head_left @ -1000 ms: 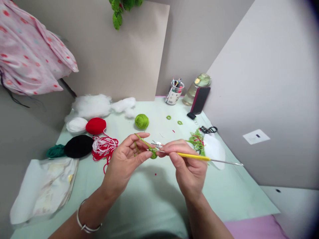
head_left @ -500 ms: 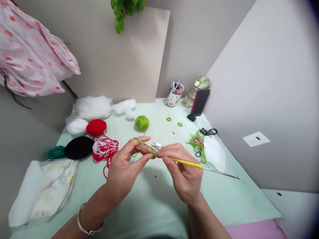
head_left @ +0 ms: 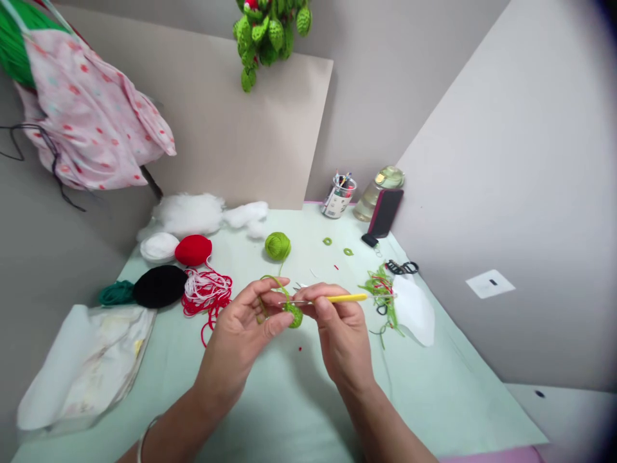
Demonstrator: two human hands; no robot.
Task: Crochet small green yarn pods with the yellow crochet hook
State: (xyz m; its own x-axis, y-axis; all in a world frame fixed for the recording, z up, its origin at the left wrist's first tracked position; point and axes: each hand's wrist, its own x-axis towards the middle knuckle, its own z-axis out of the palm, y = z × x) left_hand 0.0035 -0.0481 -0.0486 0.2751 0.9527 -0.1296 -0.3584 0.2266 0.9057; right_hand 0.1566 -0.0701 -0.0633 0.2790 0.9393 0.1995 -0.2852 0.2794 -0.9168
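Observation:
Between thumb and fingers, my left hand (head_left: 241, 334) pinches a small round green crochet piece (head_left: 294, 316). A strand of green yarn (head_left: 274, 279) runs over its raised index finger and leads back to the green yarn ball (head_left: 278, 246) on the table. My right hand (head_left: 343, 328) is closed around a crochet hook (head_left: 347, 298) with a yellow grip. The hook's metal tip points left and meets the top of the green piece by the yarn. Scissors (head_left: 301, 285) lie behind my hands, mostly hidden by them.
On the left are red (head_left: 193, 249), white (head_left: 159, 247) and black yarn balls (head_left: 160, 287), tangled red and white yarn (head_left: 207, 292), and white stuffing (head_left: 187, 214). Toward the right lie yarn scraps (head_left: 380, 286), a hair clip (head_left: 402, 267), a phone (head_left: 385, 212), a bottle (head_left: 379, 193) and a pen cup (head_left: 339, 196).
My right hand has drawn slightly left and the hook has swung from slanting down to nearly level. More of the green piece shows now. The camera view has tilted up a little.

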